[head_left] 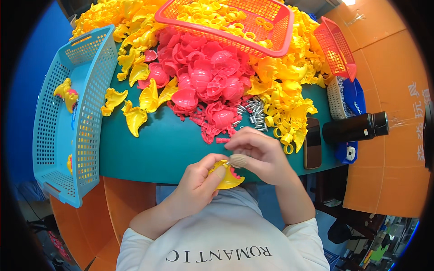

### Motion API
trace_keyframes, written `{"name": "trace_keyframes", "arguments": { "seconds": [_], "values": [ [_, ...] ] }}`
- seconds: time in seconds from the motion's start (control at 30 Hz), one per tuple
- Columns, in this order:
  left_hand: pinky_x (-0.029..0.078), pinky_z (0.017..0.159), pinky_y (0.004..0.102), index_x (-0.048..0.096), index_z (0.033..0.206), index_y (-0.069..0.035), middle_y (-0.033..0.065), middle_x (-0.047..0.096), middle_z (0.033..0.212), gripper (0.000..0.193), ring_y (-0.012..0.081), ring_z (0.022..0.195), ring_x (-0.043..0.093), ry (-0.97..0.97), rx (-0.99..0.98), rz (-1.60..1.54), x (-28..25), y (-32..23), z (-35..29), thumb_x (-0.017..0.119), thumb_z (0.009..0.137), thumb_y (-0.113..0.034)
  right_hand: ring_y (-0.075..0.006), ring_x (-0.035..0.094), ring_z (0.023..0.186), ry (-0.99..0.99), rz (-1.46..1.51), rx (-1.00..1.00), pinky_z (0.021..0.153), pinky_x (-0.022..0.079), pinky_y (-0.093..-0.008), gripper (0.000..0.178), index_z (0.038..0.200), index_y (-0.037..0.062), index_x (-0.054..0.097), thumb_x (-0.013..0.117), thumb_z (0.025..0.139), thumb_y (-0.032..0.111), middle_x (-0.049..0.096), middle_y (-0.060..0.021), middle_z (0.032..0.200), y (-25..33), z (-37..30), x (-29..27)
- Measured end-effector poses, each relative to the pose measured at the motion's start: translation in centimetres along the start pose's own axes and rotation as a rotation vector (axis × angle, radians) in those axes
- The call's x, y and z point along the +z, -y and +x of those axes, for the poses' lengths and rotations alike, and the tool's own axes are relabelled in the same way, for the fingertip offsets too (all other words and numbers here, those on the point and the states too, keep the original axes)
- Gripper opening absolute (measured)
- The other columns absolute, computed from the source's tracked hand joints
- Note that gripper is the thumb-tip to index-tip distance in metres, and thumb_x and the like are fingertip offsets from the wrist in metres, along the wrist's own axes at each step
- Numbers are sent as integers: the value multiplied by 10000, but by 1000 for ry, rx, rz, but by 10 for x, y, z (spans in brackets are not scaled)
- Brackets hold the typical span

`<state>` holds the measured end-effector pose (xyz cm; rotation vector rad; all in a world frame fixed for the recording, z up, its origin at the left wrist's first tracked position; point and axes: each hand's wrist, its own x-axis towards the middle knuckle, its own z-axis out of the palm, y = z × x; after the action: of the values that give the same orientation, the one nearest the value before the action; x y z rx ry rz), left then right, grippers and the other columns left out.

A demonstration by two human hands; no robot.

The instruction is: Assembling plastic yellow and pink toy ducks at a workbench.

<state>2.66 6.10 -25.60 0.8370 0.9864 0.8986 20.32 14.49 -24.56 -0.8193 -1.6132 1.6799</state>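
Close to my body, at the table's near edge, my left hand pinches a curved yellow plastic toy part. A bit of pinkish red shows along its upper right side. My right hand is curled at the same part, its thumb in a beige ribbed finger cover. Something small and shiny shows between the two hands, too small to name. Beyond my fingers lie a heap of red plastic shells, small silver metal cylinders and little red pieces.
A blue basket with a few yellow-red parts stands left. Yellow parts are heaped around the red shells. A red basket of yellow rings sits at the back. On the right are a phone, a black bottle and a blue bin.
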Motion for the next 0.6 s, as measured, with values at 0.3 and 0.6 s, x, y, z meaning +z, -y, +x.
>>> {"name": "trace_keyframes", "arguments": {
  "seconds": [0.3, 0.6],
  "values": [
    [386, 470, 205, 513, 1141, -8, 5, 547, 684, 209, 35, 541, 498, -26, 45, 86, 1, 14, -8, 428, 997, -134, -81, 609, 737, 25, -35, 80, 626, 500, -212, 92, 909, -50, 646, 649, 884, 38, 658, -69, 850, -19, -14, 11],
    [392, 470, 208, 504, 1149, -17, 10, 552, 730, 209, 44, 545, 499, -10, -20, 27, 5, 21, -9, 407, 1011, -140, -85, 608, 735, -154, -84, 29, 665, 497, -219, 139, 975, -20, 653, 672, 838, -5, 631, -40, 833, -15, -20, 1]
  ]
}}
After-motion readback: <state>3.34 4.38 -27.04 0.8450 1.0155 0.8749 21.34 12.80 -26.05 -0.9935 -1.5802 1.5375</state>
